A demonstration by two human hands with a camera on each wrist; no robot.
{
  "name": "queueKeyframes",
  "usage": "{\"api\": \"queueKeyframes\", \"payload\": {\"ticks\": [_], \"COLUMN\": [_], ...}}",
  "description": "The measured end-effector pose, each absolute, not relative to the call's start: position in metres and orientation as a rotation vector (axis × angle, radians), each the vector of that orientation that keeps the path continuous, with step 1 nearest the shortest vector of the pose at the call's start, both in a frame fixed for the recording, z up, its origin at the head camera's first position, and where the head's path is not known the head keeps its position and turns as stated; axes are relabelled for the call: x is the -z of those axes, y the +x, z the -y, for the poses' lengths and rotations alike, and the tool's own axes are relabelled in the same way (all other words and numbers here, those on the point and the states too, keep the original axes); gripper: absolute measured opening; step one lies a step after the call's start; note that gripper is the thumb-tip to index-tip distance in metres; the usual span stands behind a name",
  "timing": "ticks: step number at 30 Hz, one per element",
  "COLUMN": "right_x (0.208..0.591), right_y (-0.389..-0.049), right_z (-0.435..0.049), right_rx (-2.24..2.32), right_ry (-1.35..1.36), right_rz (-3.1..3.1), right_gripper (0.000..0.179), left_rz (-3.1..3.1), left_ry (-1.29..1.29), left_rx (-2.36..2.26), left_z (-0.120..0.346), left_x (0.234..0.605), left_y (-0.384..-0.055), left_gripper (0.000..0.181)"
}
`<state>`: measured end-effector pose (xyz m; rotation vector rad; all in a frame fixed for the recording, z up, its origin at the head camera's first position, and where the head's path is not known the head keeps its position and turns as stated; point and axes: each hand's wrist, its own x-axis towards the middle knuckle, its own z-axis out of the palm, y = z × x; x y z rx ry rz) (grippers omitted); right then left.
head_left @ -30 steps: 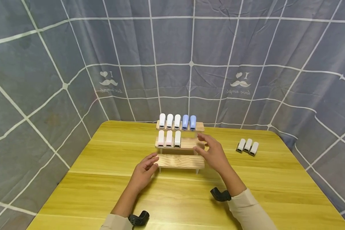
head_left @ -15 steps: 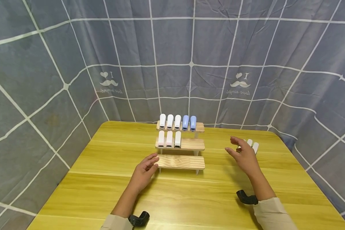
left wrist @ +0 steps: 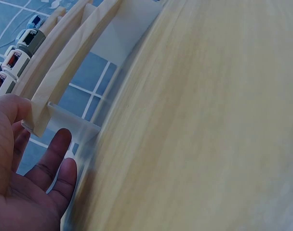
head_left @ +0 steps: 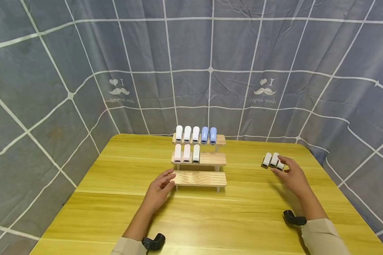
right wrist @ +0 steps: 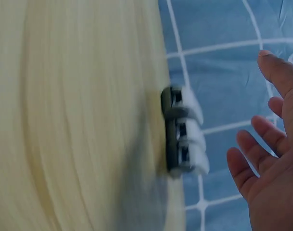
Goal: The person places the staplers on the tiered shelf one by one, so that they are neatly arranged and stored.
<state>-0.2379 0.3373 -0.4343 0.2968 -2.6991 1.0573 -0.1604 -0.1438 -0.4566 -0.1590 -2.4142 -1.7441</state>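
My left hand (head_left: 158, 190) rests at the left end of the lowest step of a three-step wooden stand (head_left: 199, 179). In the left wrist view, that hand touches the end of the step (left wrist: 38, 118) while its other fingers stay extended. My right hand (head_left: 293, 177) is over the rightmost of three small white staplers, its thumb and fingers spread to either side. The middle stapler (head_left: 274, 159) and the left stapler (head_left: 266, 160) lie beside it. In the right wrist view, the fingers are apart from the dark-based staplers (right wrist: 180, 130).
White staplers (head_left: 187, 134) and blue staplers (head_left: 204, 135) line the stand's top step. On the middle step stand two pale pink staplers (head_left: 177, 153) and one white stapler (head_left: 196, 154). A grey checked curtain (head_left: 191, 88) surrounds the wooden table (head_left: 191, 219).
My right hand has moved right, from the stand's right side to the three white staplers on the table. The left hand has stayed at the lowest step.
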Motion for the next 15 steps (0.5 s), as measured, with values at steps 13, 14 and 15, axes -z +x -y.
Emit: {"api": "queueKeyframes", "payload": {"ticks": [13,14,15], "right_x": [0.447,0.447,0.448], "right_y": [-0.261,-0.263,-0.265], "right_z": [-0.374,-0.376,-0.378], "right_rx": [-1.236,-1.251,-1.265], "right_ry": [0.125,0.109,0.095], "right_rz": [2.828,2.841,2.849], "right_gripper": [0.084,0.085,0.086], "left_rz": [2.418,2.414,2.414], "left_ry": [-0.205,-0.206,-0.207], "left_rx": [1.744,1.743,1.742], "left_z": [0.142,0.142,0.143], "left_x": [0.435,0.435,0.436], "left_y": [-0.149,-0.149,-0.150], "left_gripper": [0.030,0.030,0.030]}}
